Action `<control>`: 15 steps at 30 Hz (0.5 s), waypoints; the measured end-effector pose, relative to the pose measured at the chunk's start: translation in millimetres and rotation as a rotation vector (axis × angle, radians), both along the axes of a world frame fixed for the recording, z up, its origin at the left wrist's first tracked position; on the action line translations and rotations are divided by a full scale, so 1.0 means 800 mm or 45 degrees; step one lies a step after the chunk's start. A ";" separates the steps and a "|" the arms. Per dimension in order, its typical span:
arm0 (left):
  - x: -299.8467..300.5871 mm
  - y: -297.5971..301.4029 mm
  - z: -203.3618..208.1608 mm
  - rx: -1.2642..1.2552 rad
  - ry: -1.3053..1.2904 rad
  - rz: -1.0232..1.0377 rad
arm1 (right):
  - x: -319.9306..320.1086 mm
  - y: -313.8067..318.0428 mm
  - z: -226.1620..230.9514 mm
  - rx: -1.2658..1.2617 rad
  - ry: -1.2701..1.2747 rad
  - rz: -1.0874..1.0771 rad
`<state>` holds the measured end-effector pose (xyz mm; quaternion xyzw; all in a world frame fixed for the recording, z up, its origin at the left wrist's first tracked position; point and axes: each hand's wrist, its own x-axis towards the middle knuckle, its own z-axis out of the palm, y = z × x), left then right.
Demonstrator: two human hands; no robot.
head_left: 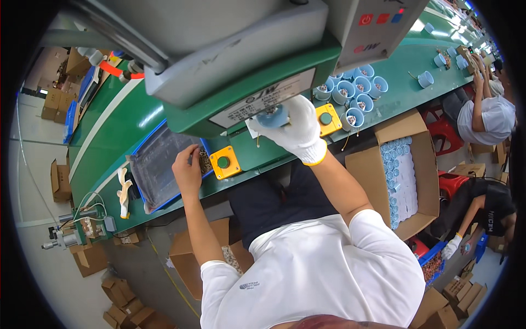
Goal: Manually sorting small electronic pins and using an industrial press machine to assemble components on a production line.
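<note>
White glove on my right hand, yellow at its cuff, and pale blue on the cup it holds! Green runs across the workbench; at its near edge, two bright yellow button boxes, each with a green button, then a blue-rimmed tray, dark grey inside. More pale blue cups beyond the right-hand box. Overhead, the machine shows grey over green. My shirt: white, small dark print.
</note>
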<state>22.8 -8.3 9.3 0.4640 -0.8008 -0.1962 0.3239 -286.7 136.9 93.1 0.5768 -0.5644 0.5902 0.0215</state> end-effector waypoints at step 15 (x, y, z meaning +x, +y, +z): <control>0.009 0.003 -0.002 -0.140 -0.042 -0.023 | 0.006 -0.006 0.030 0.457 -0.041 -0.030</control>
